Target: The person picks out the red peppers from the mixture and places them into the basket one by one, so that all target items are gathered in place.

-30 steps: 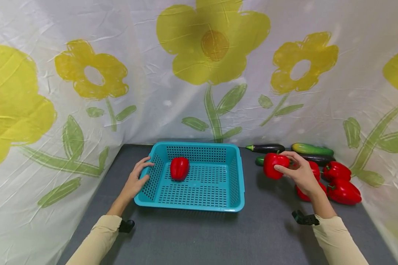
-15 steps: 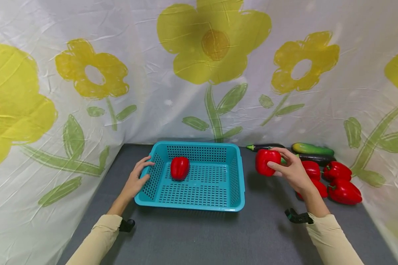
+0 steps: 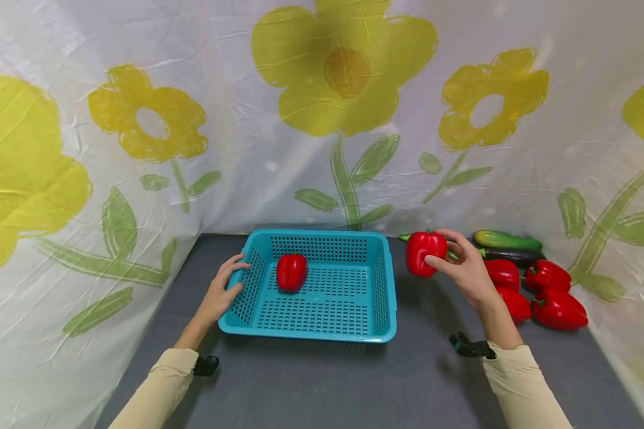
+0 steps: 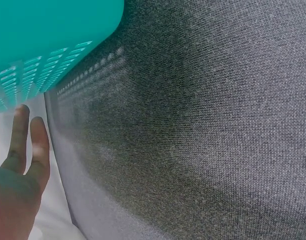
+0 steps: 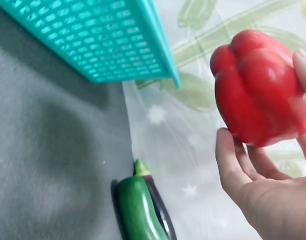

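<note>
My right hand (image 3: 469, 274) holds a red bell pepper (image 3: 424, 253) above the table, to the right of the turquoise plastic basket (image 3: 306, 336). In the right wrist view the fingers and thumb grip this pepper, its lobed end facing away from the palm. One more red bell pepper (image 3: 291, 273) lies inside the basket, toward its left side. My left hand (image 3: 222, 292) rests at the basket's left rim, fingers extended and thumb spread. Two of its fingers show in the left wrist view, reaching up to the perforated wall (image 4: 38, 75).
Several red bell peppers (image 3: 560, 310) are grouped at the right of the dark table (image 3: 311, 387). Behind them lie a yellow-green cucumber-shaped vegetable (image 3: 507, 241) and a dark eggplant (image 3: 515, 256). A green vegetable (image 5: 138, 205) shows in the right wrist view. A flowered curtain (image 3: 268, 179) borders the table.
My right hand has carried the bell pepper leftward and slightly up, away from the other peppers and nearer the basket. The left hand and basket have stayed in place.
</note>
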Available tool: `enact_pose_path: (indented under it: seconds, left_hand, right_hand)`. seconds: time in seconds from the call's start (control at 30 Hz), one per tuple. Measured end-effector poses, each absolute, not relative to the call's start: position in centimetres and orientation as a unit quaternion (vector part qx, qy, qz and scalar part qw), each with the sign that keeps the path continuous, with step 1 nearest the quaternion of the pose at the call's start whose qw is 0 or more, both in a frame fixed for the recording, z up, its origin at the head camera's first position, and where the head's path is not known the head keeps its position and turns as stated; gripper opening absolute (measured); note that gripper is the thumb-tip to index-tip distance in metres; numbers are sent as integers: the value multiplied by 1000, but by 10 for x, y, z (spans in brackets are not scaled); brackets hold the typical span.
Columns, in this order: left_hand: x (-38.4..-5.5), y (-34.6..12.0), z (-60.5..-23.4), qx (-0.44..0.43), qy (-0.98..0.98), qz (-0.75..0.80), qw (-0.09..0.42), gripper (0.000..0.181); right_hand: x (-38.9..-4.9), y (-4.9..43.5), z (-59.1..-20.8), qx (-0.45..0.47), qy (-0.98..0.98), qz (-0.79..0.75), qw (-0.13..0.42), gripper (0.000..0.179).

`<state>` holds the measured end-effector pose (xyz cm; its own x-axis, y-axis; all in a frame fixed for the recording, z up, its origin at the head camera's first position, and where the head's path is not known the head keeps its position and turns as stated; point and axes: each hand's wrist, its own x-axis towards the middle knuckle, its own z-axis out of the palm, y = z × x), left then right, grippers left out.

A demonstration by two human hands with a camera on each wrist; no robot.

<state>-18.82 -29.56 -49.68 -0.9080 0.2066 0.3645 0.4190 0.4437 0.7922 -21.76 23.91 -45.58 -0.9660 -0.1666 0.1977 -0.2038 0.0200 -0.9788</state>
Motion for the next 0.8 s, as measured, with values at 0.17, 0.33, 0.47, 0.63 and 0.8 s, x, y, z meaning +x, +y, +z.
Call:
enact_pose_path:
  seconds: [0.17, 0.33, 0.47, 0.63, 0.8]
  left_hand:
    - [-196, -303, -513, -187, -844, -489, 117, 40]
    - [-195, -299, -508, -189, -842, -492, 117, 40]
    - [-185, -289, -487, -184, -845, -490, 113, 39]
    - [-184, -290, -487, -180, -846, -490, 109, 39]
    - [-184, -291, -489, -179, -844, -495, 107, 39]
  right_hand:
    - [-218, 230, -456, 136, -710, 690, 35, 56]
    - [-217, 220, -454, 132, -719, 681, 39, 58]
    - [-214, 212, -451, 132, -720, 680, 37, 59]
    - [-214, 199, -448, 134, -719, 681, 38, 58]
    - [-217, 184, -445, 140, -716, 683, 37, 59]
